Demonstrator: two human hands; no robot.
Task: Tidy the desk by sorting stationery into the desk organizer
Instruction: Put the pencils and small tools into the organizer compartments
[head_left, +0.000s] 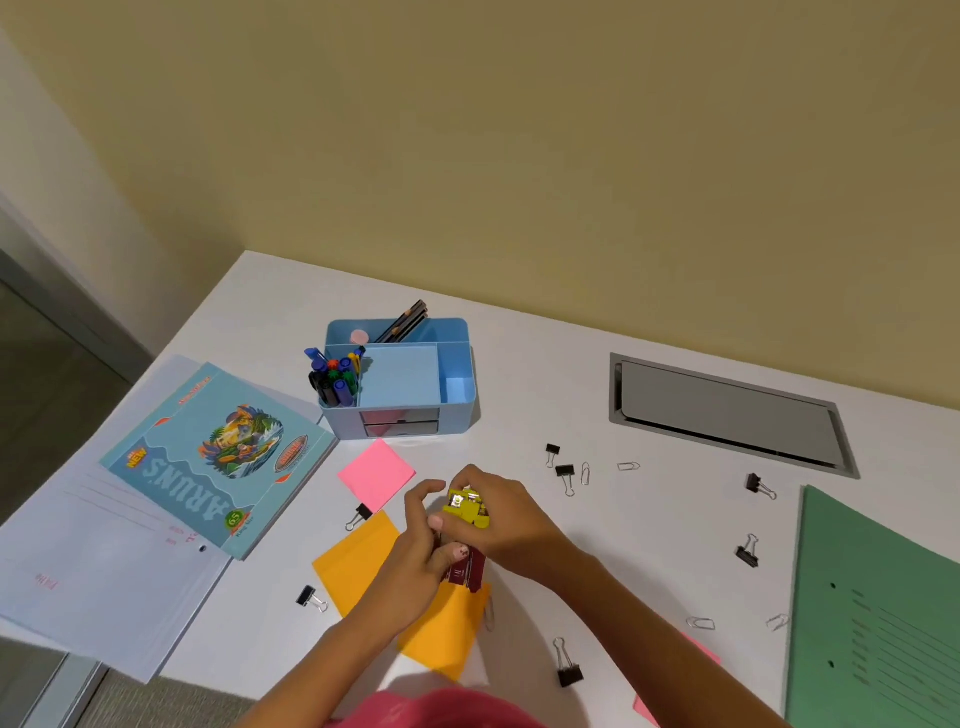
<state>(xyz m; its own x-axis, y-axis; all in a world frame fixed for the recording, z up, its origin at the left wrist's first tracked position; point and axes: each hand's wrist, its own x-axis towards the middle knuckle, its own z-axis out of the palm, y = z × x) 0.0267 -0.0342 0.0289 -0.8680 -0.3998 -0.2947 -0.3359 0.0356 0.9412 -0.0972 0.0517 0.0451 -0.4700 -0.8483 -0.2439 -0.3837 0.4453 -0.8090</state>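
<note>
The right hand (511, 525) is gripping a small yellow item (470, 512), the left hand (415, 551) clasping a dark red box (470, 570) just beneath; beyond them the organizer (463, 358) is holding markers (335, 376), pencils (405, 322) and blue notes (400, 376).

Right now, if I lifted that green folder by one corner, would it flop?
Probably a little: the green folder looks like thin card lying flat. It is likely light, and if pushed it should slide easily over the smooth white desk.
</note>
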